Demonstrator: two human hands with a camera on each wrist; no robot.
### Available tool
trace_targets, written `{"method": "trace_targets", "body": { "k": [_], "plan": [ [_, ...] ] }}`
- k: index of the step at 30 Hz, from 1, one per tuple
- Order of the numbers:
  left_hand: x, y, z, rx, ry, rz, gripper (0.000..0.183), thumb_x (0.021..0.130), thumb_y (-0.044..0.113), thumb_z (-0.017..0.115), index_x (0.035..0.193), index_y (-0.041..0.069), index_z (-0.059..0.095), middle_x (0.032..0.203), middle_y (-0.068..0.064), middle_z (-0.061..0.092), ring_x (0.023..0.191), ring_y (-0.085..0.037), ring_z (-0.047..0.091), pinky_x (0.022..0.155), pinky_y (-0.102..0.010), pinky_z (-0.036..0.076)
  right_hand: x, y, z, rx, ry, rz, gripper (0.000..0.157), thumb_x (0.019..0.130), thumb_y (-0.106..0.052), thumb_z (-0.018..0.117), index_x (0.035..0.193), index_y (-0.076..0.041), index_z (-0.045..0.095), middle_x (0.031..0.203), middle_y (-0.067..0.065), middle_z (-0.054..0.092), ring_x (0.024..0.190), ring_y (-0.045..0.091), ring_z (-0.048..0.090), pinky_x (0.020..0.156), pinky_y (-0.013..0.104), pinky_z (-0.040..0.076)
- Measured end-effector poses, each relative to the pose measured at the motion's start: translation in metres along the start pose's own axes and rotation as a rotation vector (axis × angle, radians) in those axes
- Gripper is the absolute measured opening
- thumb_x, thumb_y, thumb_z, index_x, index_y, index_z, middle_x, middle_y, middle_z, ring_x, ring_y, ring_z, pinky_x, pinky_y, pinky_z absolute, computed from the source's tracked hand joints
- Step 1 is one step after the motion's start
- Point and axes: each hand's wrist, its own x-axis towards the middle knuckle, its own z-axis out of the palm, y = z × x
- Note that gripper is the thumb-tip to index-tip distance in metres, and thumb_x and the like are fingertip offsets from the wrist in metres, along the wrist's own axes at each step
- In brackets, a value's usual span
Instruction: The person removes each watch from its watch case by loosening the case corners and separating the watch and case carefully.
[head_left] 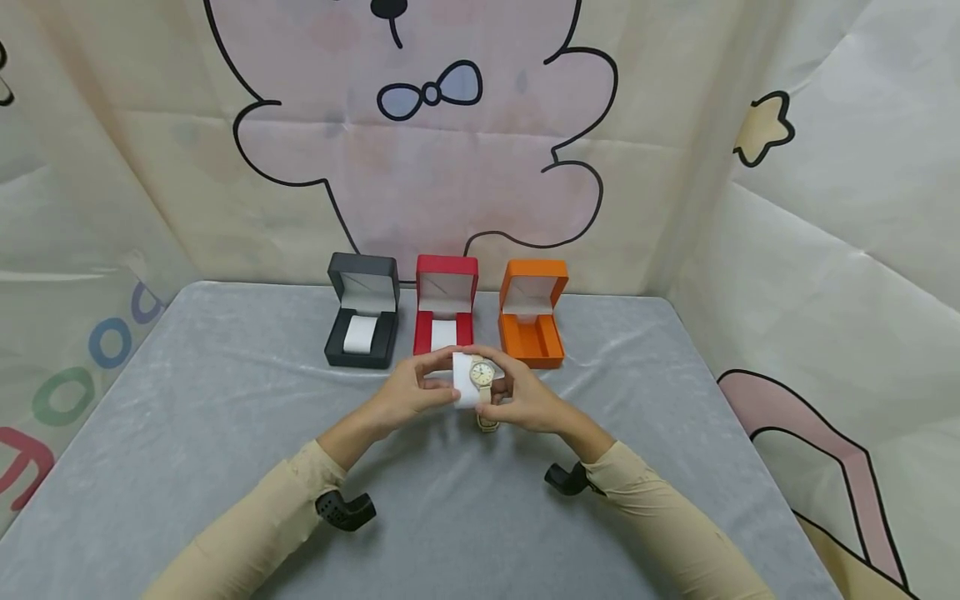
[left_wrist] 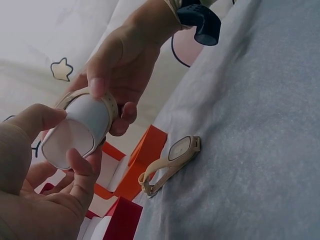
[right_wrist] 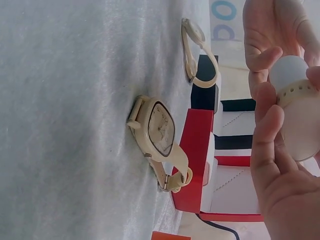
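Note:
Between both hands is a white watch pillow (head_left: pixel 462 385) with a cream-strapped watch (head_left: pixel 482 374) wrapped around it. My left hand (head_left: pixel 416 389) pinches the pillow's left end between thumb and fingers. At the other end my right hand (head_left: pixel 531 398) grips the watch, its thumb (left_wrist: pixel 98 86) lying on the strap (left_wrist: pixel 111 107). Below the hands a second cream watch (head_left: pixel 487 424) lies on the cloth, mostly hidden in the head view. In the right wrist view, a square-faced watch (right_wrist: pixel 160 129) and another cream watch (right_wrist: pixel 204 82) lie on the cloth.
Three open-lidded boxes stand along the table's back: a black box (head_left: pixel 382 342) and a red box (head_left: pixel 465 331), each with a white pillow inside, and an orange box (head_left: pixel 551 354) showing its orange inner compartment. Grey cloth (head_left: pixel 465 533) covers the table. Printed curtains (head_left: pixel 675 100) enclose it.

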Motion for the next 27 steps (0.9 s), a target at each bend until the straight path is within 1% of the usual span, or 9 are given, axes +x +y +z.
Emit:
{"method": "trace_targets", "body": {
  "k": [2,6,8,10,12,16,22,27],
  "plan": [
    [0.0003,0.0004,-0.0011,-0.001,-0.008,0.003,0.069,0.092,0.000,0.068,0.155,0.007,0.039,0.142,-0.025,0.051,0.104,-0.017,0.071,0.083,-0.021,0.058,0.0001,-0.0004,-0.0010,0.017,-0.015,-0.011,0.080,0.085,0.006,0.071,0.154,-0.017,0.038,0.124,0.015,0.052,0.069,0.019,0.064,0.065,0.024,0.056],
    [0.0012,0.0014,-0.0029,-0.001,-0.015,0.002,0.069,0.092,0.000,0.067,0.155,0.007,0.039,0.143,-0.025,0.050,0.111,-0.028,0.070,0.084,-0.022,0.058,0.0008,-0.0008,-0.0033,0.037,-0.036,-0.022,0.080,0.085,0.007,0.069,0.155,-0.016,0.036,0.131,0.015,0.049,0.078,0.022,0.064,0.070,0.025,0.058],
    [0.0012,0.0024,-0.0033,-0.003,-0.014,-0.003,0.069,0.092,0.000,0.068,0.155,0.007,0.040,0.143,-0.025,0.050,0.112,-0.030,0.069,0.084,-0.022,0.058,0.0013,0.0002,-0.0041,0.043,-0.041,-0.025,0.080,0.085,0.008,0.069,0.155,-0.015,0.036,0.134,0.016,0.047,0.083,0.024,0.064,0.073,0.026,0.058],
    [0.0008,0.0031,-0.0034,0.000,-0.011,-0.007,0.069,0.092,0.001,0.068,0.154,0.007,0.041,0.143,-0.025,0.050,0.112,-0.029,0.070,0.084,-0.023,0.058,0.0018,0.0013,-0.0044,0.049,-0.047,-0.027,0.080,0.086,0.007,0.069,0.155,-0.013,0.035,0.137,0.016,0.045,0.086,0.025,0.064,0.075,0.027,0.059],
    [0.0004,0.0032,-0.0035,0.004,-0.005,-0.013,0.068,0.092,0.001,0.069,0.154,0.008,0.042,0.144,-0.025,0.050,0.109,-0.024,0.070,0.083,-0.023,0.058,0.0016,0.0019,-0.0044,0.056,-0.048,-0.031,0.079,0.087,0.006,0.070,0.156,-0.011,0.034,0.140,0.017,0.044,0.088,0.025,0.065,0.077,0.028,0.060],
    [-0.0005,0.0013,-0.0038,0.011,0.009,-0.019,0.067,0.091,0.002,0.070,0.153,0.009,0.043,0.145,-0.024,0.049,0.105,-0.019,0.070,0.083,-0.023,0.058,0.0007,0.0018,-0.0033,0.043,-0.037,-0.025,0.079,0.088,0.002,0.073,0.156,-0.010,0.034,0.143,0.019,0.043,0.083,0.024,0.066,0.076,0.028,0.060],
    [-0.0007,-0.0023,-0.0043,-0.010,0.009,-0.018,0.069,0.090,0.003,0.072,0.152,0.006,0.041,0.147,-0.025,0.049,0.102,-0.016,0.070,0.082,-0.023,0.058,-0.0007,-0.0001,-0.0026,0.012,-0.019,-0.004,0.081,0.086,-0.001,0.078,0.154,-0.011,0.037,0.143,0.018,0.045,0.074,0.023,0.067,0.073,0.026,0.059],
    [-0.0008,-0.0036,-0.0022,-0.017,0.018,-0.013,0.069,0.090,0.003,0.073,0.152,0.007,0.043,0.145,-0.024,0.051,0.100,-0.016,0.070,0.082,-0.023,0.058,-0.0014,0.0001,-0.0028,0.001,-0.005,-0.002,0.080,0.085,0.000,0.079,0.153,-0.010,0.038,0.142,0.019,0.046,0.073,0.021,0.068,0.073,0.027,0.060]
  ]
}}
